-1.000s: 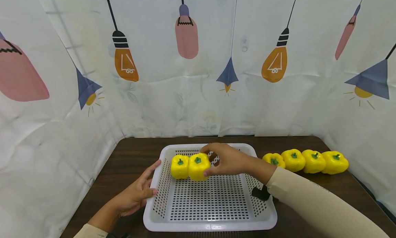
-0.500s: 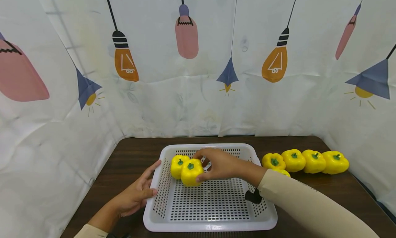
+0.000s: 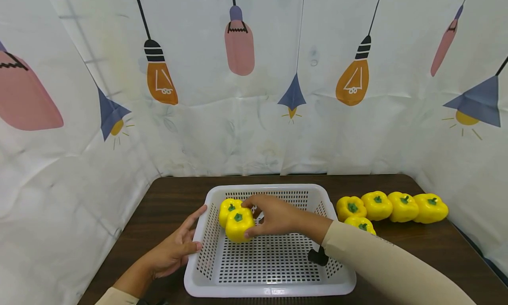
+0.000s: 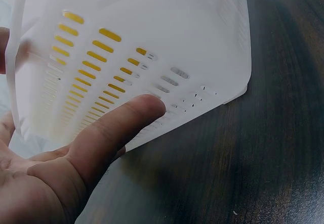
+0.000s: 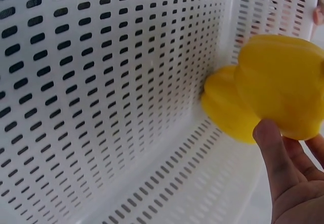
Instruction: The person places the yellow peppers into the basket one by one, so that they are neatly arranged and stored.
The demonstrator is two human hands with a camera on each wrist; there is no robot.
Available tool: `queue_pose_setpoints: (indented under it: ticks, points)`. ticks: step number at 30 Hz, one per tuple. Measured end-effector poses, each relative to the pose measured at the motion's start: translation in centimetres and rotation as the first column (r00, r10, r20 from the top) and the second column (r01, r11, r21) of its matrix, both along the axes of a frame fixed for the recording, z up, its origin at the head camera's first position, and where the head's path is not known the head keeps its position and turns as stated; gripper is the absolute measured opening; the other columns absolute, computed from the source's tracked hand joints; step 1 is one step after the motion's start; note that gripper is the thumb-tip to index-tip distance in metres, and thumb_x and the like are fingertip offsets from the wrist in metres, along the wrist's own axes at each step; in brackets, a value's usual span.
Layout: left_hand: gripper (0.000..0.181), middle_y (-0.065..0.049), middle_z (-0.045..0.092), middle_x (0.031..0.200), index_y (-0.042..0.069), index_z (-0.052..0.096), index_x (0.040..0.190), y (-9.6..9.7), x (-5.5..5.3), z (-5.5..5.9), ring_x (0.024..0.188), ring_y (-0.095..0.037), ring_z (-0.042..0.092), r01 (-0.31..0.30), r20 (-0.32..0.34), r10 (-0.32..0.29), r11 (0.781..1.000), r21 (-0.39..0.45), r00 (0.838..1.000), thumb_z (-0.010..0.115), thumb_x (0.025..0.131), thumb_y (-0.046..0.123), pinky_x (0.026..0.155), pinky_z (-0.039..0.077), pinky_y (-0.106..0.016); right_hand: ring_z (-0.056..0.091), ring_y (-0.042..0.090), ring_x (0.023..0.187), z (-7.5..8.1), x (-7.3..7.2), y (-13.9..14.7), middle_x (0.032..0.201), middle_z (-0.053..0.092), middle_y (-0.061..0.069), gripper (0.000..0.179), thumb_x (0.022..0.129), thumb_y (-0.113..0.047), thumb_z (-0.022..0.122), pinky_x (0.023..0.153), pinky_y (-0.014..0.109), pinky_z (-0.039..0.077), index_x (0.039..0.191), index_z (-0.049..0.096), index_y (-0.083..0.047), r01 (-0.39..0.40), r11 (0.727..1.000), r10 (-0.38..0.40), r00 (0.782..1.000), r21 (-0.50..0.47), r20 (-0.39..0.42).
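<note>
Yellow, glossy, blocky bell pepper [image 3: 237, 228] sits pinched by right hand [image 3: 278, 214] inside white perforated plastic basket [image 3: 270, 291]; left hand [image 3: 176, 250], fingers spread, touches basket's side. Pepper probably light, firm, slippery; grip opposite sides.

Screened-off booth [image 3: 43, 199], lamp-print sheeting [image 3: 254, 137], dark table [image 3: 174, 199]

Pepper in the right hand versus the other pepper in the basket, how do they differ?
The held pepper is gripped by the right hand; the other pepper has no hand on it. In the head view, the held pepper is in front and shows almost whole, while the other pepper sits behind it, partly hidden. Both are yellow with a green stem.
</note>
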State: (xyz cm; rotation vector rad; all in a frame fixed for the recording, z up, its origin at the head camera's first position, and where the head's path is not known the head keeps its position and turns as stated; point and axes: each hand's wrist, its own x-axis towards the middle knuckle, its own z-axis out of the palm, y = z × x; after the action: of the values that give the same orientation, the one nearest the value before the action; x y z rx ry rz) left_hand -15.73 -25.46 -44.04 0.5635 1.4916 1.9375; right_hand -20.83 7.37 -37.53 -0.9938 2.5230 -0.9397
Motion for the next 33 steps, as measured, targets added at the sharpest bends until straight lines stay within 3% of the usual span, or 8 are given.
queue_pose_setpoints:
  ticks: [8,16,23,33]
  points:
    - [0.093,-0.040,0.005,0.158,0.038,-0.009,0.162,0.0,-0.1,-0.2,0.134,-0.052,0.046,0.002,0.008,-0.002,1.000,-0.003,1.000,0.046,0.103,-0.007,0.096,0.046,-0.069,0.064,0.011,0.108,-0.7,0.1,-0.7,0.138,0.057,-0.003,0.080,0.077,-0.045,0.089,0.079,0.017,0.055,0.142,0.055,-0.014,0.015,1.000,-0.014,1.000,-0.010,0.019]
    - [0.094,-0.042,0.002,0.157,0.041,-0.009,0.161,0.0,-0.2,-0.3,0.134,-0.053,0.046,0.003,0.020,-0.003,1.000,-0.013,1.000,0.045,0.103,-0.008,0.096,0.046,-0.070,0.063,0.009,0.104,-1.3,0.2,-1.3,0.136,0.059,-0.002,0.079,0.077,-0.046,0.089,0.078,0.017,0.055,0.142,0.056,-0.015,0.033,0.999,-0.033,0.999,0.012,-0.014]
    - [0.094,-0.040,0.006,0.158,0.038,-0.010,0.162,-0.1,-0.1,-0.2,0.132,-0.053,0.047,-0.004,0.007,0.004,1.000,-0.003,1.000,0.047,0.102,-0.007,0.094,0.046,-0.070,0.064,0.014,0.107,-1.6,0.5,-1.7,0.134,0.059,-0.003,0.079,0.076,-0.048,0.089,0.078,0.017,0.054,0.140,0.056,-0.015,0.025,1.000,-0.025,1.000,0.008,-0.001]
    - [0.093,-0.040,0.004,0.158,0.038,-0.012,0.161,-0.1,-0.1,-0.1,0.133,-0.054,0.046,0.006,0.014,-0.006,1.000,0.001,1.000,0.045,0.103,-0.007,0.095,0.046,-0.070,0.064,0.011,0.105,-2.2,0.6,-2.3,0.136,0.057,-0.002,0.079,0.075,-0.049,0.090,0.078,0.016,0.054,0.139,0.057,-0.015,0.036,0.999,-0.037,0.999,0.034,0.017]
